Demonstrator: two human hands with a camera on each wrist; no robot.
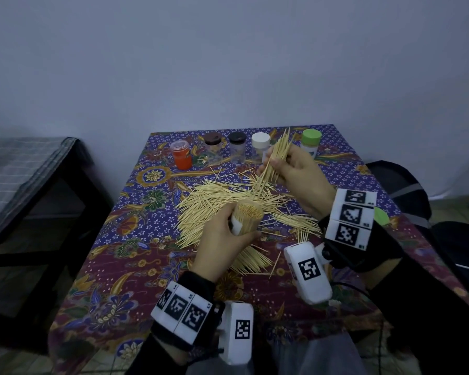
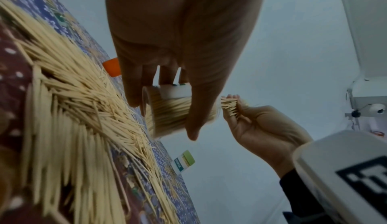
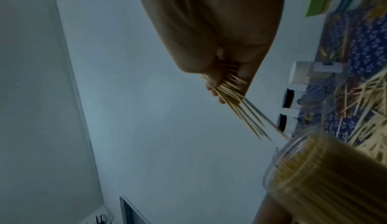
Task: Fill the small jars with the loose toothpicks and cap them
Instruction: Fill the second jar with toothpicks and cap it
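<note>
My left hand [image 1: 228, 239] grips a clear jar [image 1: 248, 218] packed with toothpicks, lifted above the table with its open mouth tilted up; the jar [image 2: 167, 111] and its mouth [image 3: 326, 174] show in both wrist views. My right hand [image 1: 295, 169] holds a bundle of toothpicks [image 1: 278, 155], seen also [image 3: 236, 101], beyond the jar and higher. A big heap of loose toothpicks [image 1: 228, 201] covers the middle of the patterned cloth. A green cap [image 1: 381, 216] lies partly hidden behind my right wrist.
Along the far edge stand a row of jars: orange [image 1: 181, 155], brown-capped [image 1: 213, 146], black-capped [image 1: 237, 146], white-capped [image 1: 260, 146] and green-capped [image 1: 311, 143]. The table [image 1: 106, 280] drops off at the left; a dark bench [image 1: 25, 185] stands there. A chair [image 1: 406, 190] is at right.
</note>
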